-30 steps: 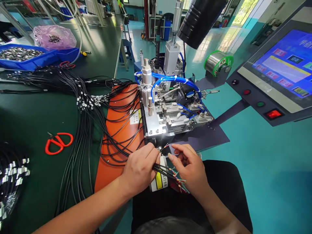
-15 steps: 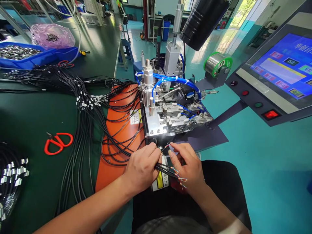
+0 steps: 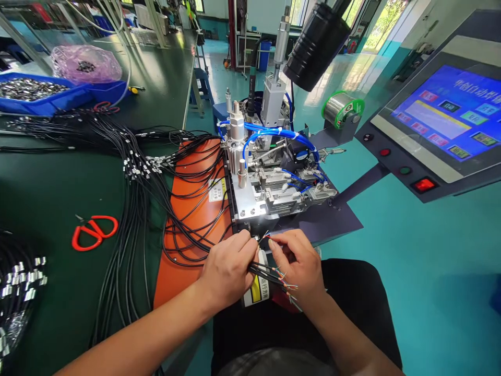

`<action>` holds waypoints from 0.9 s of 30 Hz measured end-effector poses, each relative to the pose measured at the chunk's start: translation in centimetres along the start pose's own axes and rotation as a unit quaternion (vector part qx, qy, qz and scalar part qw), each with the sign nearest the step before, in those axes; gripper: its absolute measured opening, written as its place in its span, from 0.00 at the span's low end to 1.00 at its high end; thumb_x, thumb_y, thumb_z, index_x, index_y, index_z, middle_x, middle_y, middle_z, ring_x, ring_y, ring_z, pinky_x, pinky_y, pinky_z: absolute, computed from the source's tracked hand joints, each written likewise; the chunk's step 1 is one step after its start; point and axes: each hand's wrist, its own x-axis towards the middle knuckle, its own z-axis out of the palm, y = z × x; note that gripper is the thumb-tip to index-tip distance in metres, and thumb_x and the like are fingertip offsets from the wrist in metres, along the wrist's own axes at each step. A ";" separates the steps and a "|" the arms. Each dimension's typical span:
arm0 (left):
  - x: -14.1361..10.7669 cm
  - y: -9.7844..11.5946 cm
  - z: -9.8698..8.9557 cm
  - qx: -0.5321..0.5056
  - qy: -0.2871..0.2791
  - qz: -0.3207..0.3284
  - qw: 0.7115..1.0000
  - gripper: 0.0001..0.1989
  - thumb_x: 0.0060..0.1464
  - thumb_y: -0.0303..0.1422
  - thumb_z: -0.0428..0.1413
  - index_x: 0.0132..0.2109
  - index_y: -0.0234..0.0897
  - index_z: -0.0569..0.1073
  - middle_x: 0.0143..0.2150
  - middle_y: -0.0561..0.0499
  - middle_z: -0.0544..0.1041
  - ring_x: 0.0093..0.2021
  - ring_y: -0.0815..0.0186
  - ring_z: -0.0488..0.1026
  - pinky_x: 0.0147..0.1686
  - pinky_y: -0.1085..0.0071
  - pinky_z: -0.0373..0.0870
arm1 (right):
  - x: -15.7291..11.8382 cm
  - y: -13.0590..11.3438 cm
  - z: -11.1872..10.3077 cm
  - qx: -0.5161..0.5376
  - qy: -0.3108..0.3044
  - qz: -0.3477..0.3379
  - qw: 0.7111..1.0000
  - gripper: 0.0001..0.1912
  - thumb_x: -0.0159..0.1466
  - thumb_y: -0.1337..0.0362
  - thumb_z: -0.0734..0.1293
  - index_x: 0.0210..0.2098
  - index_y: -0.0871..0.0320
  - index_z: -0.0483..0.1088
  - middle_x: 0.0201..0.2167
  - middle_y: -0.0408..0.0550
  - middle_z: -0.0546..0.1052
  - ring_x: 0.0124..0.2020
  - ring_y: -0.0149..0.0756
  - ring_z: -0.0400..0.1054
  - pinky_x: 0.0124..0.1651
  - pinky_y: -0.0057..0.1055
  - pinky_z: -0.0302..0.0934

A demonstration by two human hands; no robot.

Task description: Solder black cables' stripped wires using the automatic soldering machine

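Note:
My left hand (image 3: 230,266) is closed around several black cables (image 3: 262,271), whose stripped ends with thin coloured wires (image 3: 287,285) stick out to the right below my right hand. One cable end with fine coloured wires (image 3: 266,235) pokes up between my two hands. At those wires my right hand (image 3: 298,261) is closed, thumb and forefinger pinching their tips. Just beyond both hands stands a metal machine (image 3: 270,188) with blue air tubes. A white and yellow label (image 3: 256,292) shows under the cables.
Black cables run left over an orange mat (image 3: 195,209) to a green table (image 3: 70,183). Red-handled scissors (image 3: 94,232) lie there, behind them a blue tray (image 3: 39,96) of small metal parts. A solder spool (image 3: 342,109) and a touch screen (image 3: 450,115) stand right; a black lamp-like cylinder (image 3: 317,47) hangs above.
My right thumb and forefinger have closed together on the fine wires, where they were apart before. My left hand has stayed in place. The view has shifted slightly.

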 end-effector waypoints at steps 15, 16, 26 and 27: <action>-1.6 0.0 -1.6 -0.001 -0.054 -0.019 0.998 0.07 0.56 0.24 0.48 0.30 0.38 0.64 0.30 0.51 0.64 0.27 0.66 0.60 0.25 0.70 0.57 | -1.4 0.5 0.9 0.019 0.007 0.002 1.000 0.12 0.66 0.66 0.63 0.48 0.57 0.73 0.37 0.48 0.71 0.26 0.29 0.64 0.32 0.29 0.64; -1.8 0.0 -1.4 0.002 -0.047 -0.027 0.999 0.08 0.56 0.24 0.48 0.30 0.38 0.64 0.30 0.51 0.63 0.28 0.66 0.60 0.26 0.70 0.57 | -1.5 0.4 1.0 0.022 0.003 0.003 1.000 0.12 0.66 0.66 0.63 0.48 0.57 0.73 0.37 0.48 0.71 0.26 0.29 0.64 0.32 0.29 0.64; -1.9 0.0 -0.3 -0.002 -0.038 -0.070 0.997 0.09 0.60 0.26 0.47 0.30 0.38 0.64 0.31 0.52 0.63 0.28 0.67 0.60 0.26 0.70 0.56 | -2.0 -0.3 1.5 0.038 0.008 -0.001 0.999 0.15 0.67 0.66 0.62 0.51 0.58 0.73 0.38 0.50 0.71 0.26 0.29 0.65 0.30 0.28 0.64; -1.9 0.1 -0.3 -0.002 -0.035 -0.071 0.997 0.09 0.60 0.26 0.47 0.30 0.38 0.64 0.31 0.52 0.63 0.28 0.67 0.60 0.26 0.70 0.56 | -2.0 -0.3 1.5 0.042 0.006 -0.001 0.999 0.15 0.67 0.66 0.62 0.51 0.58 0.73 0.38 0.50 0.71 0.27 0.29 0.65 0.30 0.28 0.64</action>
